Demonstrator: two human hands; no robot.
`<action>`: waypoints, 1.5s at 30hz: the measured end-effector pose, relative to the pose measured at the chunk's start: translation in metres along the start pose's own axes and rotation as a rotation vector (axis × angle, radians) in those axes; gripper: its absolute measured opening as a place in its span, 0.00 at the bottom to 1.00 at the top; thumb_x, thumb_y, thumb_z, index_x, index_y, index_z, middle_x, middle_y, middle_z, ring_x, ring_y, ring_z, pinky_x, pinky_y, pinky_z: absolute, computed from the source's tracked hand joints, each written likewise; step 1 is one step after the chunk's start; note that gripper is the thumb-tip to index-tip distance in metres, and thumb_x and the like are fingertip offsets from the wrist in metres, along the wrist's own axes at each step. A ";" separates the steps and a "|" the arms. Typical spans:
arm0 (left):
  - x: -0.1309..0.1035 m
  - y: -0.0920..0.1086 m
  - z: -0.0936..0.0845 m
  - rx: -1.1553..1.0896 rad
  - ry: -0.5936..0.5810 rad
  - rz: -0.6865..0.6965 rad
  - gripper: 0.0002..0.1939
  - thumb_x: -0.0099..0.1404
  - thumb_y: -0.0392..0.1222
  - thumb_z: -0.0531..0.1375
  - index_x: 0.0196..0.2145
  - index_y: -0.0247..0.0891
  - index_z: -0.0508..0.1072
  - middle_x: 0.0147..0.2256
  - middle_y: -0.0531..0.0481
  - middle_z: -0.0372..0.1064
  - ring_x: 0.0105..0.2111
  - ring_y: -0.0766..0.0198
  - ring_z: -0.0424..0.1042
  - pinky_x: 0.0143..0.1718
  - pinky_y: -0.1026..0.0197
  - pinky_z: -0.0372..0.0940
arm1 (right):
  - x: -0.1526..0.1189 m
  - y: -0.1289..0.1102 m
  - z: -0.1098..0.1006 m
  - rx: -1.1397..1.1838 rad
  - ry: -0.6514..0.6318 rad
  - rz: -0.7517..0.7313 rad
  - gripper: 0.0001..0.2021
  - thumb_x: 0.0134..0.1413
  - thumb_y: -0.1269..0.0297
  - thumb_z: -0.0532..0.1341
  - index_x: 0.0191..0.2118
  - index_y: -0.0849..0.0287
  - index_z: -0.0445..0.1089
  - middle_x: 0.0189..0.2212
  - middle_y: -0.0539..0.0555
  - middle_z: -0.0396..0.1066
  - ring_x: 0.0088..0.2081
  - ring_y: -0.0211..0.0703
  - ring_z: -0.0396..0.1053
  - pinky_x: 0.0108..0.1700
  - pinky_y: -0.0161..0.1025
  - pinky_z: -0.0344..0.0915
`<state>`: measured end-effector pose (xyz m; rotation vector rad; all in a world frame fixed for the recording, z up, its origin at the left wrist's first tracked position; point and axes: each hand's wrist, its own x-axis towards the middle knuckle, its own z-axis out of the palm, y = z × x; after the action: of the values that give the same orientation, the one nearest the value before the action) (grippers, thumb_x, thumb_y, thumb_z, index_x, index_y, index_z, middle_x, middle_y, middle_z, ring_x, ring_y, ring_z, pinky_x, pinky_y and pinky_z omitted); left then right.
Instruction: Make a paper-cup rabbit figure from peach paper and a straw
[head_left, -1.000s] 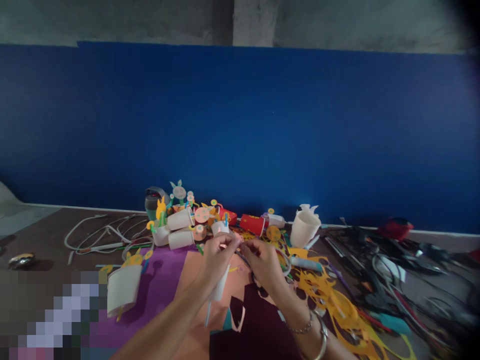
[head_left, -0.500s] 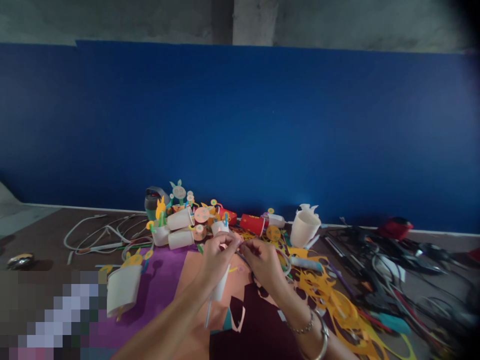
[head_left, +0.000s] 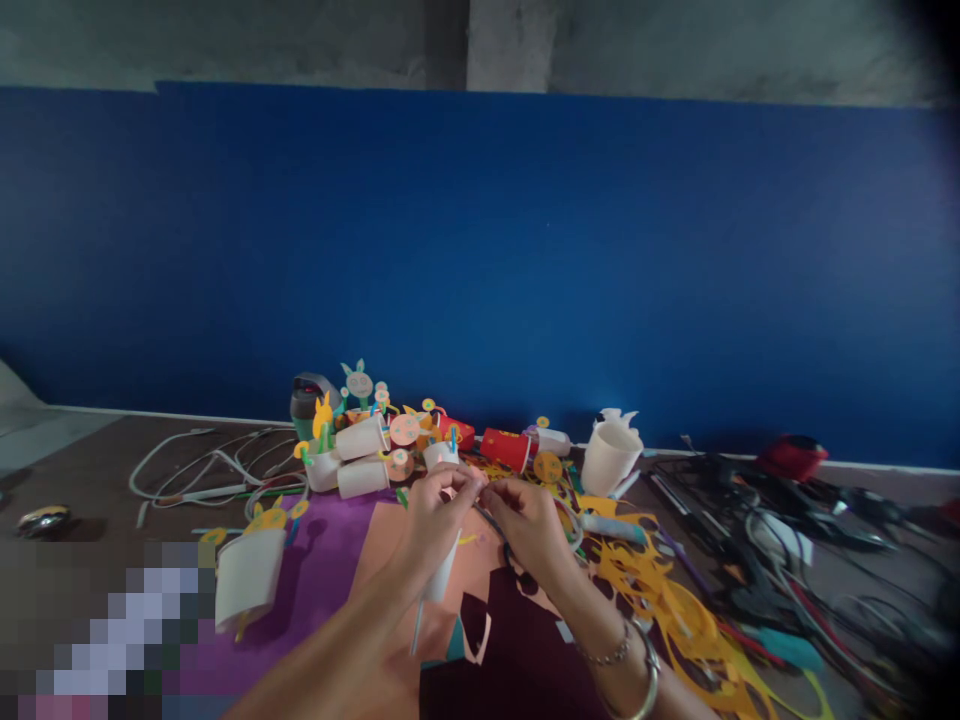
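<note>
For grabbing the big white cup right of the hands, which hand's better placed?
Probably the right hand: it is nearer the cup. The left hand sits farther off, with the right between. Both hands' fingers meet around a small pinkish piece.

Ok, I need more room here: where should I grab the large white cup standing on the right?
Probably with your right hand, around the outer wall of the large white cup, below its rim, from the near side: it stands mouth up, that wall shows bare, and a jagged white shape shows behind.
</note>
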<state>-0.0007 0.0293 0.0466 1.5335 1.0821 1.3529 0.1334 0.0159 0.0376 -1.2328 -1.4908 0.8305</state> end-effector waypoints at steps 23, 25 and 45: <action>0.001 -0.007 0.000 0.033 0.023 0.076 0.11 0.59 0.42 0.59 0.22 0.37 0.72 0.32 0.47 0.71 0.37 0.60 0.71 0.34 0.64 0.63 | 0.003 0.004 0.000 0.112 -0.022 0.058 0.13 0.52 0.58 0.60 0.26 0.63 0.72 0.21 0.50 0.68 0.24 0.37 0.62 0.25 0.31 0.55; 0.000 -0.007 0.000 0.039 0.026 0.083 0.11 0.59 0.42 0.59 0.21 0.37 0.72 0.32 0.47 0.71 0.36 0.60 0.71 0.32 0.65 0.62 | 0.003 0.002 -0.001 0.113 -0.022 0.061 0.13 0.51 0.58 0.60 0.26 0.63 0.73 0.20 0.49 0.68 0.24 0.37 0.62 0.25 0.31 0.55; -0.002 -0.010 0.003 0.040 0.039 0.104 0.10 0.60 0.41 0.59 0.22 0.38 0.72 0.33 0.48 0.71 0.36 0.61 0.71 0.33 0.65 0.62 | 0.002 0.005 0.001 0.129 -0.019 0.041 0.12 0.51 0.62 0.59 0.24 0.64 0.72 0.19 0.48 0.67 0.23 0.36 0.61 0.26 0.31 0.55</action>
<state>0.0017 0.0307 0.0362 1.6176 1.0719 1.4444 0.1336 0.0192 0.0336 -1.1652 -1.4085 0.9533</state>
